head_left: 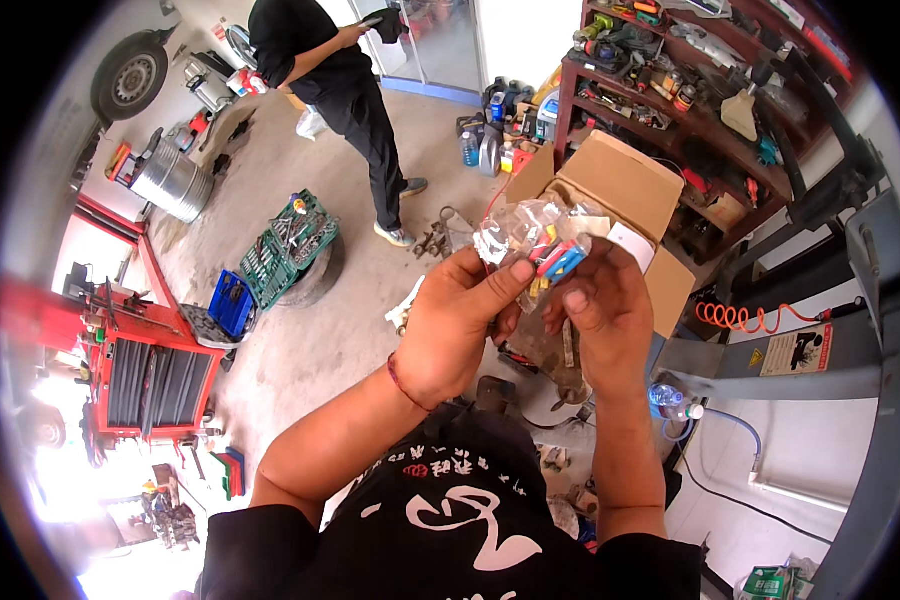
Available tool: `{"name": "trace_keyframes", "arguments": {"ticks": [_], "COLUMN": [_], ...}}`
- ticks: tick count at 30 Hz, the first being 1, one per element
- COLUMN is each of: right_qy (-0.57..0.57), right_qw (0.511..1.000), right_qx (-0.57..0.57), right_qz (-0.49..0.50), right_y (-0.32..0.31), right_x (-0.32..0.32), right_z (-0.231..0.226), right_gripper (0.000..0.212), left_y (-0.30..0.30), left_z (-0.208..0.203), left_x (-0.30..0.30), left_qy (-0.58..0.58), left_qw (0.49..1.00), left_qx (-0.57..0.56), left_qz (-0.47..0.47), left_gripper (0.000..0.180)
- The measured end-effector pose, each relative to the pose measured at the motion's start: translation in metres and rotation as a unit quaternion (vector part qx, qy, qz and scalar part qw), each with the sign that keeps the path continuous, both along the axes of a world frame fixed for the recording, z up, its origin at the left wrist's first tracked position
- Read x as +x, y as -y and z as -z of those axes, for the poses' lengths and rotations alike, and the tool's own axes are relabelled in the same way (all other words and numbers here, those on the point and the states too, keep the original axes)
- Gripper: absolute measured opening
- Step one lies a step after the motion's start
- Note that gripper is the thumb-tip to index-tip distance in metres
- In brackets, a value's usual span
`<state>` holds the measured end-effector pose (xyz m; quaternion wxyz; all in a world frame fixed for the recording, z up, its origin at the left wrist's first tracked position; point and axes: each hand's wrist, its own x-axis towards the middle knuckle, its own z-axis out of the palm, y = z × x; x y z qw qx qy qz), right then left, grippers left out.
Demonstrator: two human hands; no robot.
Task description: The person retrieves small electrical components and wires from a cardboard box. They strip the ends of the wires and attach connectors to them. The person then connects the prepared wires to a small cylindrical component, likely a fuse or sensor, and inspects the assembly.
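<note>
Spreading through the workshop: grey floor (300, 350), bare in the middle. Green toolkit (270, 250) open, raised on a round base; blue case (232, 305) open just beside it. Red cabinet (155, 390) at left, metal drum (170, 178) beyond. Loaded shelves (710, 120) at upper right. Person in black (365, 135) stands past the toolkit. Cardboard box (620, 180), flaps open, beyond the hands.

Clear bag (515, 222) held up between both hands, overlapping the box in view; small red, blue and yellow pieces (562, 262) show at it. Left hand (460, 320) closed, thumb pinching the bag. Right hand (610, 320) half-curled at the bag's right side; cannot tell whether it grips.
</note>
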<state>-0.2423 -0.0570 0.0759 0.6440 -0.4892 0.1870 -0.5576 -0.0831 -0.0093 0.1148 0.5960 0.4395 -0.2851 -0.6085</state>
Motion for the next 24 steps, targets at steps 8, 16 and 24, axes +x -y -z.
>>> {"name": "trace_keyframes", "arguments": {"ticks": [8, 16, 24], "right_qy": [-0.020, -0.078, -0.169], "right_qw": [0.999, 0.996, 0.983], "right_qx": [0.020, -0.025, -0.051], "right_qz": [0.020, 0.044, 0.057], "right_y": [0.001, -0.004, 0.015], "right_x": [-0.004, -0.008, -0.020], "right_z": [-0.006, -0.009, -0.009], "right_gripper": [0.032, 0.028, 0.025], "left_y": [-0.010, 0.006, 0.027], "left_z": [0.002, -0.022, -0.004], "left_x": [0.003, 0.023, 0.009], "left_qy": [0.072, 0.152, 0.236], "left_qw": [0.997, 0.980, 0.962], "left_qx": [-0.035, -0.121, -0.125], "left_qz": [0.009, 0.029, 0.051], "left_gripper": [0.026, 0.030, 0.020]}}
